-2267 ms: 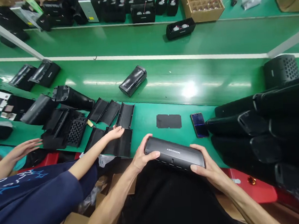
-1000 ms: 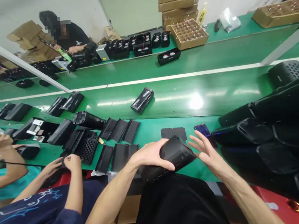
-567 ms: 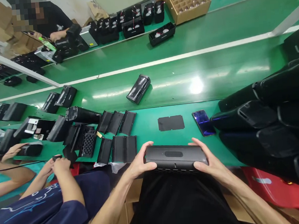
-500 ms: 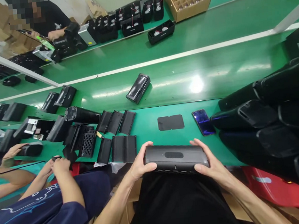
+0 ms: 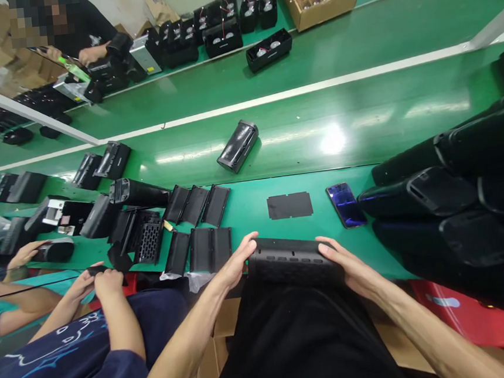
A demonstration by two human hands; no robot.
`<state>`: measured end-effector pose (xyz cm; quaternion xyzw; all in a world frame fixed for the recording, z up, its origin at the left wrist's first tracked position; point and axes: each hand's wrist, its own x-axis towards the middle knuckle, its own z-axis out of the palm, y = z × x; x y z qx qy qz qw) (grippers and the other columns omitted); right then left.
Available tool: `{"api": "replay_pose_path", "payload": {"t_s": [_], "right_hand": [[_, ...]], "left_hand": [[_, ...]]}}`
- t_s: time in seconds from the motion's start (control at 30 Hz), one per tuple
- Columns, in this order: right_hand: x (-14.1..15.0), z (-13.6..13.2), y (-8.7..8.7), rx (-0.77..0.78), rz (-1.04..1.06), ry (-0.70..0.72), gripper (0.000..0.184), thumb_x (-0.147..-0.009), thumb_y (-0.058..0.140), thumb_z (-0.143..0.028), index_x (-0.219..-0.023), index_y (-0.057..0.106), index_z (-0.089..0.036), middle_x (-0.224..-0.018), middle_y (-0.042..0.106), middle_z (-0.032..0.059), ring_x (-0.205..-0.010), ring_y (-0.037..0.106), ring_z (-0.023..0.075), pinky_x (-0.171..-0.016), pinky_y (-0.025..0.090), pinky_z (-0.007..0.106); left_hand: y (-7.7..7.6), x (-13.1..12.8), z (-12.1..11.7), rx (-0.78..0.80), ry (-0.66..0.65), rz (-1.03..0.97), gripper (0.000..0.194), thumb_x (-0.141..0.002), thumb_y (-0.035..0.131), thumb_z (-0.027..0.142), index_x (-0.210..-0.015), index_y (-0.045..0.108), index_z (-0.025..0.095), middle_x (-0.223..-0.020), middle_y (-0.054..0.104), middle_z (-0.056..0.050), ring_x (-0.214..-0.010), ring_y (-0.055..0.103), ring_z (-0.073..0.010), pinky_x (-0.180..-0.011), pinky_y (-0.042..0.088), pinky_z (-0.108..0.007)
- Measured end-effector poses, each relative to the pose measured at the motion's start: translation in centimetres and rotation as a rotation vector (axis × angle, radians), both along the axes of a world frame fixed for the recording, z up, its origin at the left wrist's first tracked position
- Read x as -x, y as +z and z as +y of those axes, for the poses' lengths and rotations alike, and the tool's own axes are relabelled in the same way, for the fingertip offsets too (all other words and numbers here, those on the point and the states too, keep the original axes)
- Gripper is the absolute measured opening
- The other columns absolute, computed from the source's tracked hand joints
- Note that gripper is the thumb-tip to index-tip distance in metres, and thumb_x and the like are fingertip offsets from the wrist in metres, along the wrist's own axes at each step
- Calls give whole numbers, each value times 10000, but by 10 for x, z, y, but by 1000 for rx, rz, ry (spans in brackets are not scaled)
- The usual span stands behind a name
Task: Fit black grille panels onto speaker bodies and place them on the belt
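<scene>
I hold a long black speaker body [image 5: 294, 261] between both hands at the near edge of the green bench [image 5: 245, 213]. My left hand [image 5: 237, 262] presses flat against its left end, fingers stretched upward. My right hand [image 5: 345, 263] wraps over its right end. The speaker's side with rows of small holes faces up. A flat black sheet [image 5: 289, 205] and a phone [image 5: 346, 204] lie just beyond it.
Black mesh panels [image 5: 199, 223] and housings [image 5: 135, 193] lie to the left. One speaker [image 5: 238, 145] rests on the conveyor belt [image 5: 361, 126]. A stack of black housings [image 5: 455, 194] fills the right. A co-worker's hands [image 5: 96, 279] work at my left; another person sits far left.
I have rolled the speaker in my hands, so its perforated side now faces up instead of the smooth side with the oval mark. My left fingers have straightened.
</scene>
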<state>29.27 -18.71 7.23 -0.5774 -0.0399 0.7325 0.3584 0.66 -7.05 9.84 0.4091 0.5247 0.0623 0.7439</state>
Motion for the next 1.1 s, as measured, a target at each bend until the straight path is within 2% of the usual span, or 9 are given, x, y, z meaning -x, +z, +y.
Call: {"api": "replay_pose_path", "payload": {"t_s": [0.1, 0.23, 0.37, 0.47, 0.6, 0.83, 0.97, 1.03, 1.1], "right_hand": [[1, 4, -12, 37, -19, -47, 584, -787, 800, -607, -1264, 631, -317, -1060, 771, 38, -994, 722, 279, -849, 560, 391], [6, 5, -28, 33, -95, -83, 405, -737, 816, -573, -949, 702, -247, -891, 765, 25, -887, 702, 267, -755, 550, 350], [8, 5, -36, 44, -70, -71, 388, -740, 796, -589, -862, 683, -238, -847, 769, 40, -820, 706, 277, -748, 557, 387], [6, 5, -37, 51, -55, -63, 406, -749, 789, -607, -886, 688, -239, -850, 780, 42, -830, 720, 286, -767, 568, 405], [4, 6, -38, 74, -41, -60, 421, -751, 792, -609, -920, 703, -234, -836, 786, 43, -843, 736, 299, -793, 585, 430], [5, 9, -41, 135, -29, -53, 496, -759, 787, -629, -1047, 735, -228, -946, 814, 89, -938, 757, 341, -838, 612, 473], [0, 7, -35, 142, -54, -63, 667, -771, 800, -652, -1307, 640, -288, -1240, 762, 71, -1156, 712, 308, -997, 568, 438], [-4, 4, -33, 90, -65, 15, 773, -758, 810, -668, -1397, 570, -307, -1356, 708, 71, -1237, 676, 304, -1063, 528, 424], [-8, 1, -35, 18, -153, 137, 786, -730, 810, -701, -1366, 596, -292, -1344, 713, 85, -1265, 654, 335, -1118, 480, 444]], "left_hand": [[-12, -5, 7, 78, 51, 23, 744, -800, 709, 628, -1423, 482, 293, -1048, 660, -30, -945, 630, -222, -773, 440, -276], [-28, -14, 8, 69, 113, 136, 581, -755, 710, 623, -1193, 593, 260, -804, 589, 33, -692, 548, -150, -632, 378, -224], [-28, -20, 10, 68, 88, 189, 563, -758, 688, 688, -1117, 636, 257, -825, 599, 21, -689, 546, -153, -605, 386, -225], [-23, -20, 11, 73, 90, 203, 618, -780, 670, 721, -1207, 657, 275, -958, 667, -19, -816, 598, -198, -638, 408, -246], [-25, -19, 9, 92, 188, 204, 607, -829, 657, 685, -1298, 655, 300, -1057, 712, -51, -921, 622, -255, -714, 424, -309], [-37, -21, 12, -47, 124, 190, 319, -871, 638, 559, -954, 699, 257, -900, 675, -15, -945, 568, -241, -827, 422, -332], [-45, -23, 18, 69, 103, 183, 393, -863, 599, 625, -974, 639, 250, -806, 631, -8, -759, 578, -200, -742, 469, -340], [-48, -24, 20, 150, 100, 195, 471, -834, 575, 688, -1007, 609, 251, -710, 589, 15, -624, 558, -182, -670, 497, -354], [-48, -25, 23, 140, 125, 205, 510, -779, 616, 708, -976, 617, 239, -693, 598, 13, -626, 585, -195, -666, 528, -362]]}}
